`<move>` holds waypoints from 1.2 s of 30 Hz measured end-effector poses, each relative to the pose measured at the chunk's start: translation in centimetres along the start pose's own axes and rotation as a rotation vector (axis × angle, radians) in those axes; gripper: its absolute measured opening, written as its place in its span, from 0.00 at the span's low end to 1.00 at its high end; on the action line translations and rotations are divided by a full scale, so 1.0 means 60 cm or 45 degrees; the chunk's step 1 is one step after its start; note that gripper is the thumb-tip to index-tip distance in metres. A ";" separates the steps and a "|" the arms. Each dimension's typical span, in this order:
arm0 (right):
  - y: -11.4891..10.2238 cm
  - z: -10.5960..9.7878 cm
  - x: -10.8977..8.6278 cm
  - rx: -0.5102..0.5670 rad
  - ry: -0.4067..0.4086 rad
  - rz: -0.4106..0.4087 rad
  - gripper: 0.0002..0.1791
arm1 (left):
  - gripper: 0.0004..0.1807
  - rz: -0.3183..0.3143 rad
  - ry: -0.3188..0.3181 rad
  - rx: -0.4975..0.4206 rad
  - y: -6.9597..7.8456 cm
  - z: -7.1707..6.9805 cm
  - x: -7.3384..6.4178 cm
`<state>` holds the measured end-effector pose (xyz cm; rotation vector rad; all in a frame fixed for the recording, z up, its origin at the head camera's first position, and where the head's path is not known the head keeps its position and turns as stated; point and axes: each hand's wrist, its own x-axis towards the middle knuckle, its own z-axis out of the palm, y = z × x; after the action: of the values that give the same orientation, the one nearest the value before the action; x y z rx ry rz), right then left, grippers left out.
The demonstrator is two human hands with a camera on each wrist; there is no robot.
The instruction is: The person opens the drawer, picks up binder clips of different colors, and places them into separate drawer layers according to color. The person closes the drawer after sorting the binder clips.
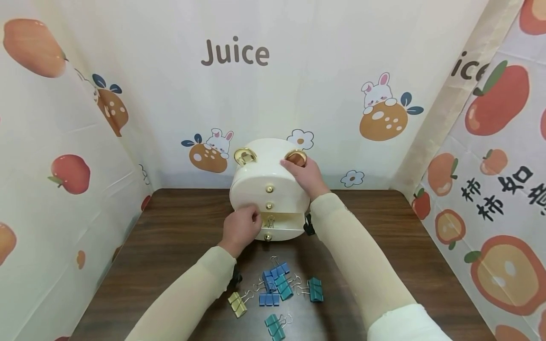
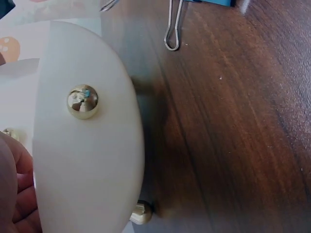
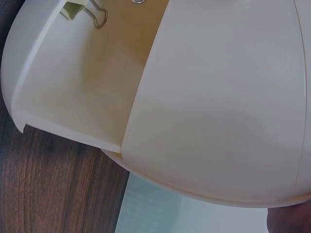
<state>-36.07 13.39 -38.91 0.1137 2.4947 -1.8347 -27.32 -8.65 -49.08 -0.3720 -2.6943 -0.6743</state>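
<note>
A white rounded drawer box (image 1: 251,187) with gold knobs stands at the back of the table, its bottom drawer (image 1: 290,233) pulled out. My left hand (image 1: 241,227) is at that drawer's left side, fingers curled inside behind the drawer front (image 2: 92,155); I cannot tell whether they hold anything. Inside the drawer lies a pale yellow binder clip (image 3: 74,8) with wire handles. My right hand (image 1: 310,177) grips the box's upper right, thumb on top beside a gold-rimmed ear (image 1: 296,154), other fingers mostly hidden behind.
In front of the box, several blue and teal binder clips (image 1: 269,299) lie in a loose cluster. A yellow binder clip (image 1: 237,304) is left of them, a teal clip (image 1: 315,290) right, another teal clip (image 1: 275,327) nearer. A printed curtain (image 1: 170,94) hangs behind the table.
</note>
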 end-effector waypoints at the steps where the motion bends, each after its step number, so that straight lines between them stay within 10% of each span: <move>1: 0.000 0.000 0.000 -0.005 0.004 -0.004 0.37 | 0.12 0.002 0.004 -0.005 0.001 -0.002 0.000; 25: 0.002 -0.001 0.000 -0.017 -0.010 0.021 0.43 | 0.12 -0.033 -0.034 -0.111 0.023 -0.053 -0.039; 36: 0.003 0.002 -0.001 -0.007 0.001 0.013 0.44 | 0.12 0.085 0.016 -0.231 0.054 -0.088 -0.068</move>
<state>-36.02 13.35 -39.11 0.1267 2.4944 -1.8244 -21.16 -9.22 -44.94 -0.4987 -2.6033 -0.9010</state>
